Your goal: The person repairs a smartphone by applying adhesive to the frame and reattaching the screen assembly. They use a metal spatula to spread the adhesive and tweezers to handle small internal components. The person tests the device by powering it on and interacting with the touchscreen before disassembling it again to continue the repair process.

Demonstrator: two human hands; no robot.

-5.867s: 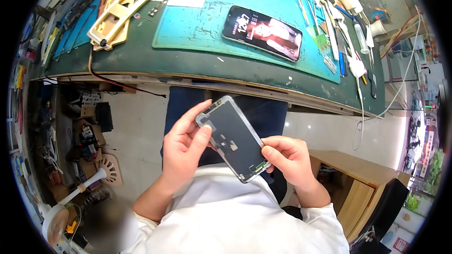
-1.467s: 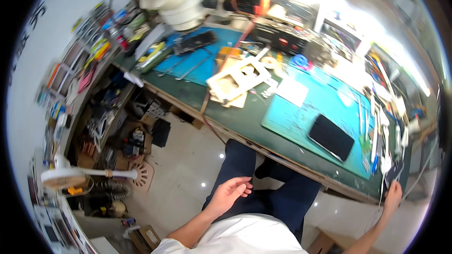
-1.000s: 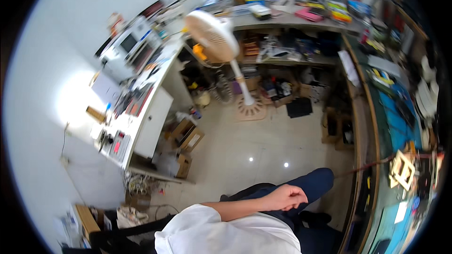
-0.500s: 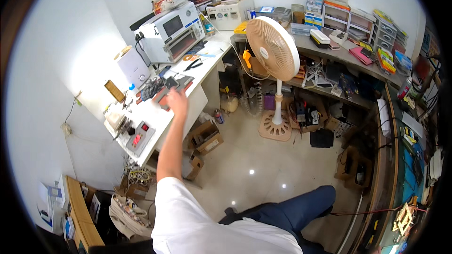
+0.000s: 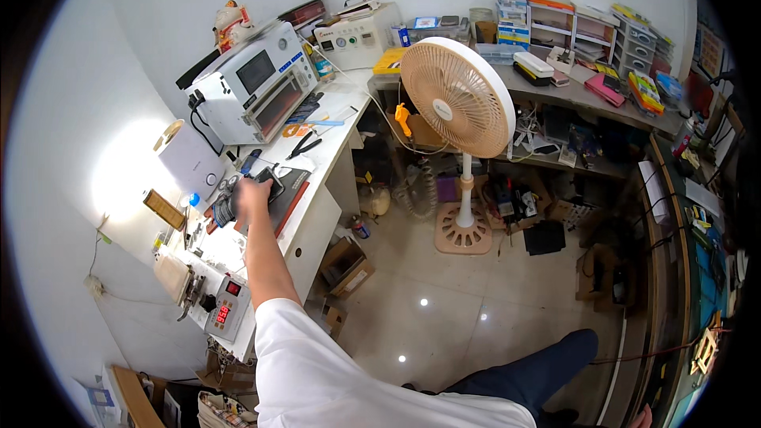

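Observation:
My left hand (image 5: 252, 195) is stretched to the white side table (image 5: 323, 178) at the left, on a black rectangular device (image 5: 274, 185) over a grey-and-red mat (image 5: 289, 204). Its fingers are blurred, so I cannot tell whether they grip the device. Bundled black cable (image 5: 223, 208) lies beside it. Black pliers (image 5: 303, 145) rest farther along the table, and a grey controller with red digits (image 5: 227, 309) sits nearer me. My right hand (image 5: 645, 415) barely shows at the bottom right edge, its hold unclear.
A standing fan (image 5: 458, 95) is on the floor before me. A white oven-like machine (image 5: 254, 83) and a lilac appliance (image 5: 189, 158) stand on the side table. A cluttered grey shelf (image 5: 583, 85) runs along the back, the workbench (image 5: 682, 269) is at the right, and cardboard boxes (image 5: 345, 265) lie below.
My view has swung left from the green bench to the white side table. My left hand, earlier holding a phone screen with my right, has reached out onto the black device there.

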